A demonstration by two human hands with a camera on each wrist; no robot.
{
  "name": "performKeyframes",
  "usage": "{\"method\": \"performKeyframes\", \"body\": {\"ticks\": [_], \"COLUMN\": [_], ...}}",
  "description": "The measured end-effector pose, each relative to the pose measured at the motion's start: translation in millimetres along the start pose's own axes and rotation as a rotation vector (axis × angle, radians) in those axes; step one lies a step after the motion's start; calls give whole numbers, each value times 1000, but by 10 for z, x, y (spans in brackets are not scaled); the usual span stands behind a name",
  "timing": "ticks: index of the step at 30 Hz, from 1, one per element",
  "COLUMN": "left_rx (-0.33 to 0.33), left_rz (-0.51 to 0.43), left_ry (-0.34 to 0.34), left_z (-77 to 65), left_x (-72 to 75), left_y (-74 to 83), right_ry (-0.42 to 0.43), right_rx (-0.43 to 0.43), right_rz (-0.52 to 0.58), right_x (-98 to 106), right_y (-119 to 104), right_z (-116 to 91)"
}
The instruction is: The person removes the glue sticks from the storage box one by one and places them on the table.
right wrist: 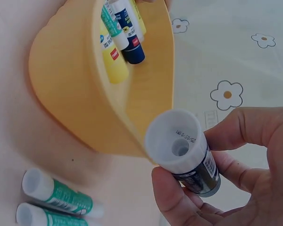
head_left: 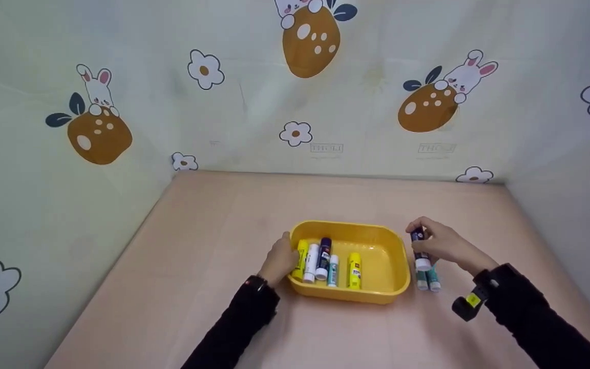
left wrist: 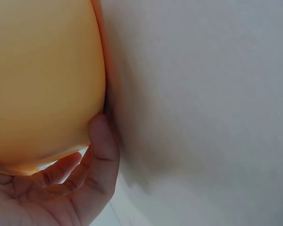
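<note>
My right hand (head_left: 446, 241) pinches a dark blue glue stick (head_left: 419, 248) with a white base, just outside the right end of a yellow plastic basin (head_left: 400, 266). In the right wrist view, the hollow white base of that glue stick (right wrist: 174, 141) faces the camera. My left hand (head_left: 280, 259) grips the basin's left rim, its fingers (left wrist: 104, 141) curled against the wall in the left wrist view. Inside the basin lie several glue sticks: a yellow one (head_left: 355, 271) apart from the others, and a white one (head_left: 311, 262) and a dark blue one (head_left: 323, 259) among the group at left.
Two green-and-white glue sticks (right wrist: 61, 195) lie side by side on the table (head_left: 213, 236), right of the basin and below my right hand. A pale backdrop (head_left: 244, 107) printed with rabbits and flowers rises behind and beside the table.
</note>
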State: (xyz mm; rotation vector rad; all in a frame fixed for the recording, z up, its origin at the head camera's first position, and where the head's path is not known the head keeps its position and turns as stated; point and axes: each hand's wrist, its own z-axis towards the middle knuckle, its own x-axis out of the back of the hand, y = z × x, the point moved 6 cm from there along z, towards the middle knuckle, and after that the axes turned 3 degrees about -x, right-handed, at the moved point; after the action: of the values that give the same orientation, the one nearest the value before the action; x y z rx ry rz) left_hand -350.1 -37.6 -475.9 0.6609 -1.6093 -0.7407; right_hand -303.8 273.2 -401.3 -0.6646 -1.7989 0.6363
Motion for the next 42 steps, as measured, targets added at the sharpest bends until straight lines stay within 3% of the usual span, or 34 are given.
{"method": "performKeyframes", "body": {"ticks": [8,18,34,42], "left_rx": [-8,-9,7,-40], "left_rz": [-4,-24,-37,-7], "left_ry": [9,4,-5,4], "left_z": [-2,2,-5,-25], "left_x": [12,-9,-8,9], "left_y": [5,-17,-6,15], "right_ry": [38,35,49,36], "right_rx": [-26,-93,-137,-155], "right_rz": [-32,-54,-49,-55], "right_x": [104,60,-69,-59], "right_y": [392,805,976,981], "right_z": [-51,-39,-9,-1]}}
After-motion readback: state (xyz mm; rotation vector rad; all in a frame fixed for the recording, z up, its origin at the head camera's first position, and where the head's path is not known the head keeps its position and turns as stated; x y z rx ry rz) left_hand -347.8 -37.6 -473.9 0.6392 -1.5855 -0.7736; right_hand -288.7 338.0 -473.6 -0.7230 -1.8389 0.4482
